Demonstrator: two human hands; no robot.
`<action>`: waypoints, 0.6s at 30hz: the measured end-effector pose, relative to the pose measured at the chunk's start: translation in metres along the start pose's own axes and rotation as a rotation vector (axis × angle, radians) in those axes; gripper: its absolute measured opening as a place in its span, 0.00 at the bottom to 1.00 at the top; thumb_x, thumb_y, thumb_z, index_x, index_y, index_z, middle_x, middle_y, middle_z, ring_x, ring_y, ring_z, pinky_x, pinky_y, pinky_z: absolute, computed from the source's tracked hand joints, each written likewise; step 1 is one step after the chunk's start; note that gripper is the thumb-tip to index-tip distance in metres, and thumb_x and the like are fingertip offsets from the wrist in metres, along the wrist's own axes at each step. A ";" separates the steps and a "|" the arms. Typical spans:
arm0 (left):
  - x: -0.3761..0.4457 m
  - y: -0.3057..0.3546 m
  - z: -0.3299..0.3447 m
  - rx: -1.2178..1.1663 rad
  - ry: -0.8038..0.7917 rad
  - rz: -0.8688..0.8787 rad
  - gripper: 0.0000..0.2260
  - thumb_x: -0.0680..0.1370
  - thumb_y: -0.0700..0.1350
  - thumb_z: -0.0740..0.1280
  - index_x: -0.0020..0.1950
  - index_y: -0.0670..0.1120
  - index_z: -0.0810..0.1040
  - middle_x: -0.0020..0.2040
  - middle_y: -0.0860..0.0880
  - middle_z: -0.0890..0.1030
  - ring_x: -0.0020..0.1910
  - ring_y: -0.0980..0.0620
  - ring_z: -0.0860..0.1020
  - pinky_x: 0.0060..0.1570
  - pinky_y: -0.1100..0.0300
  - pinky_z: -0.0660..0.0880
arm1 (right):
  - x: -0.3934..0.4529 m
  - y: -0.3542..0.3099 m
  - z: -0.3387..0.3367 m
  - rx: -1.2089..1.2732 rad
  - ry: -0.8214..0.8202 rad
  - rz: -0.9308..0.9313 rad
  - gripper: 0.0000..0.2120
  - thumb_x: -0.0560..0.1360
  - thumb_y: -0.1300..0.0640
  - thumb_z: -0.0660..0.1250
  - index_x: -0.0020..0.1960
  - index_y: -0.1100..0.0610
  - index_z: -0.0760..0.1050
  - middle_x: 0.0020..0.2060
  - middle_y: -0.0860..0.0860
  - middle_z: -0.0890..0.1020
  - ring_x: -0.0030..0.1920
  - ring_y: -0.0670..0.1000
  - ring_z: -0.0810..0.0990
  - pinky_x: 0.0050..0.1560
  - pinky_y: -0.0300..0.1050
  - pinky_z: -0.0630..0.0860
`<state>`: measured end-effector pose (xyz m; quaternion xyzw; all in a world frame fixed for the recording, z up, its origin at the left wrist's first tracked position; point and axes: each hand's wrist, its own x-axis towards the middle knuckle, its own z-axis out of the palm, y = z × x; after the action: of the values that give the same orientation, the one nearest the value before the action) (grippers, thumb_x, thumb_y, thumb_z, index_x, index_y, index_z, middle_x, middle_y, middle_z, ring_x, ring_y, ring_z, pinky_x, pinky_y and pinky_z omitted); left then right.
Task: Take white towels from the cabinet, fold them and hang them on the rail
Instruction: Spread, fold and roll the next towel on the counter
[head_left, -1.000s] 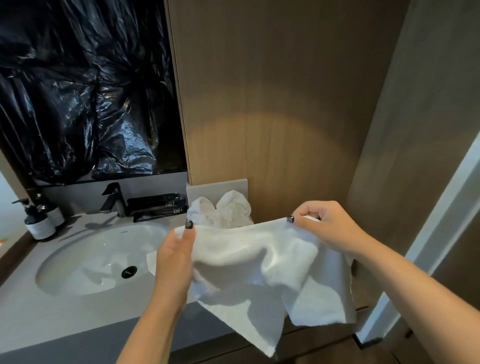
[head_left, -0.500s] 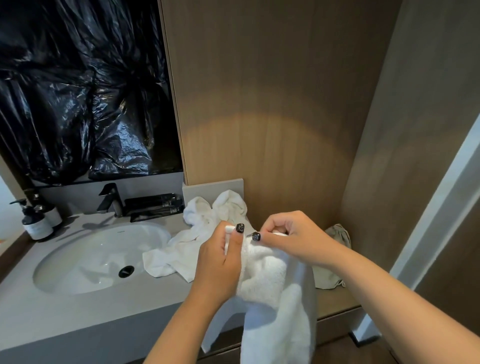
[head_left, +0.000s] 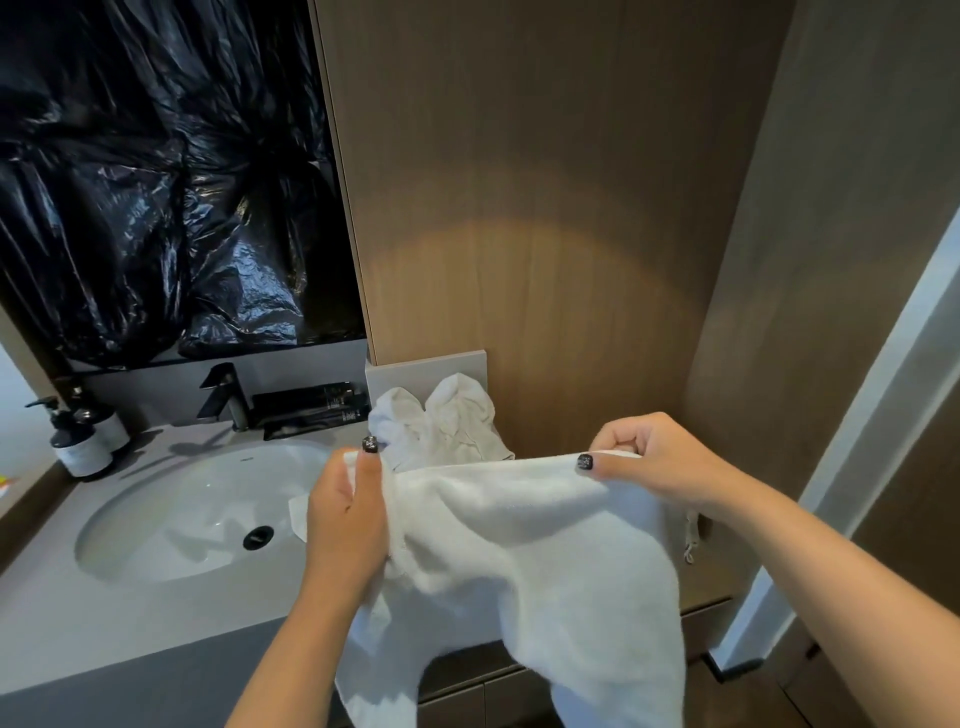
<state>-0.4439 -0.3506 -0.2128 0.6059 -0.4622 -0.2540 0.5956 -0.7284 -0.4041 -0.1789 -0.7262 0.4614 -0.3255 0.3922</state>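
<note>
Above the counter (head_left: 130, 613) — towel (head_left: 519, 545), both hands pinching

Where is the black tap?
In the head view, the black tap stands at the back of the white sink, on the left. The soap bottles are to its left, and the crumpled towels to its right.

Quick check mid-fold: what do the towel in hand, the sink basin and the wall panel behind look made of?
White towel, pinched by left hand and right hand: soft terry cloth, judging by its fuzzy nap and limp drape. Sink basin: glossy white, likely ceramic, with sharp highlights. Wall panel: matt wood-look finish with vertical grain; veneer or laminate, cannot tell which.
</note>
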 end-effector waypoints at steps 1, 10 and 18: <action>-0.001 0.000 0.003 0.010 -0.032 0.026 0.13 0.83 0.47 0.58 0.40 0.45 0.72 0.37 0.50 0.75 0.38 0.51 0.73 0.39 0.55 0.70 | 0.002 -0.003 0.003 -0.028 0.026 -0.026 0.06 0.73 0.59 0.73 0.38 0.58 0.82 0.33 0.48 0.82 0.37 0.43 0.78 0.42 0.38 0.73; -0.018 0.008 0.041 0.092 -0.312 0.240 0.09 0.83 0.53 0.58 0.50 0.60 0.78 0.42 0.65 0.80 0.44 0.65 0.77 0.42 0.71 0.70 | 0.013 -0.043 0.047 -0.140 -0.078 -0.250 0.02 0.75 0.60 0.72 0.44 0.58 0.83 0.39 0.45 0.84 0.42 0.37 0.80 0.45 0.31 0.72; -0.007 0.000 0.035 0.151 -0.185 0.243 0.17 0.83 0.50 0.57 0.37 0.44 0.66 0.29 0.56 0.70 0.30 0.58 0.67 0.31 0.64 0.64 | 0.012 -0.021 0.039 -0.124 -0.103 -0.133 0.17 0.75 0.49 0.70 0.34 0.61 0.76 0.28 0.50 0.73 0.31 0.47 0.67 0.41 0.49 0.73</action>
<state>-0.4768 -0.3617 -0.2200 0.5627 -0.6027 -0.1994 0.5295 -0.6825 -0.3990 -0.1782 -0.7939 0.4106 -0.2838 0.3473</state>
